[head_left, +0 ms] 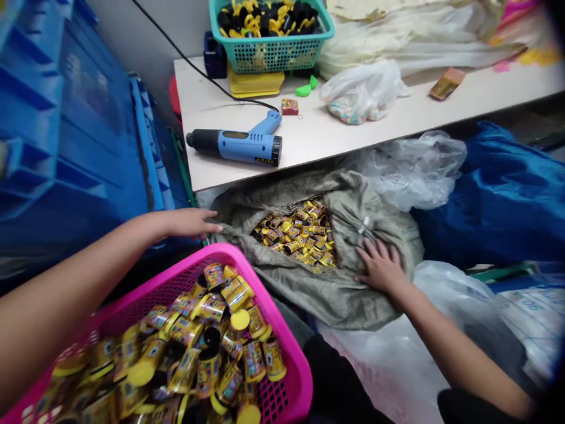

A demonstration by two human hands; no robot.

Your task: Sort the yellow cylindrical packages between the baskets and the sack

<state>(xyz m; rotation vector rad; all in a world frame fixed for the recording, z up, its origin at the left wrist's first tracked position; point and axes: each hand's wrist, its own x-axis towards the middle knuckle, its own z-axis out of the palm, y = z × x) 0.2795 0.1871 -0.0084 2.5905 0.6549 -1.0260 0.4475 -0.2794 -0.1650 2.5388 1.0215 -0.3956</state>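
A grey-green woven sack (309, 294) lies with its mouth open, and inside it are many small yellow printed cylinders (304, 232) with black and yellow ends. My right hand (382, 265) rests with spread fingers on the folded cloth at the sack's right side. At the sack's left edge, my left hand (192, 222) is stretched out with fingers apart; whether it touches the cloth I cannot tell. Below my left arm stands a pink plastic basket (282, 330), heaped with the same kind of yellow printed cylinders (212, 335).
On the white table (309, 141) lie a blue heat gun (247, 144) with a black cord, a teal basket (273, 53) of black and yellow parts, and a small plastic bag (362, 91). Blue crates (88, 106) stand at left. Clear plastic bags (419, 165) and blue sacking (489, 200) lie at right.
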